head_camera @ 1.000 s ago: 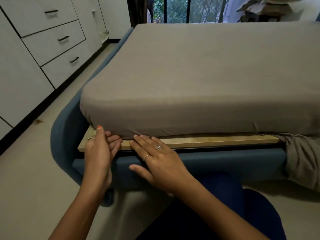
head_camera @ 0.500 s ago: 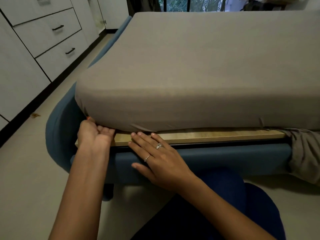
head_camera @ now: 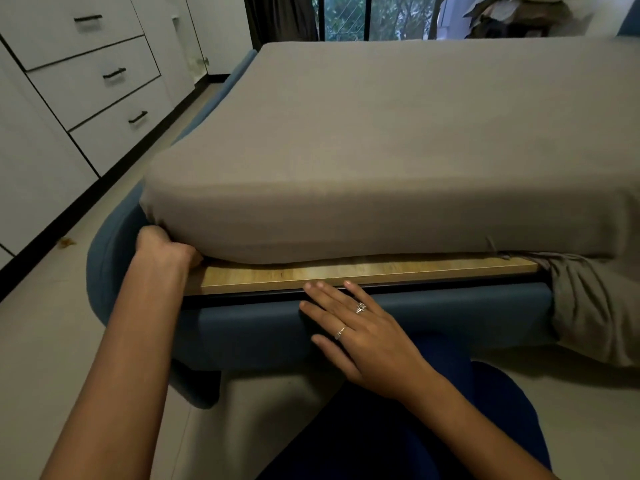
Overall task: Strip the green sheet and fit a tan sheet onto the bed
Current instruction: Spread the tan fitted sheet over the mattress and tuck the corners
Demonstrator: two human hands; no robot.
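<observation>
Left hand [head_camera: 162,249] is jammed under the bed's near-left corner, grip hidden so can't tell, while the loose tan sheet [head_camera: 595,306] hangs way off right, nearer the flat, empty right hand [head_camera: 360,336].

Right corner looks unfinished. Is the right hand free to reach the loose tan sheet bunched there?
Probably yes: the right hand lies open on the blue bed frame, holding nothing, with nothing between it and the loose tan sheet.

Dim daylight from the window [head_camera: 374,15]; wide-angle edges bend.
</observation>
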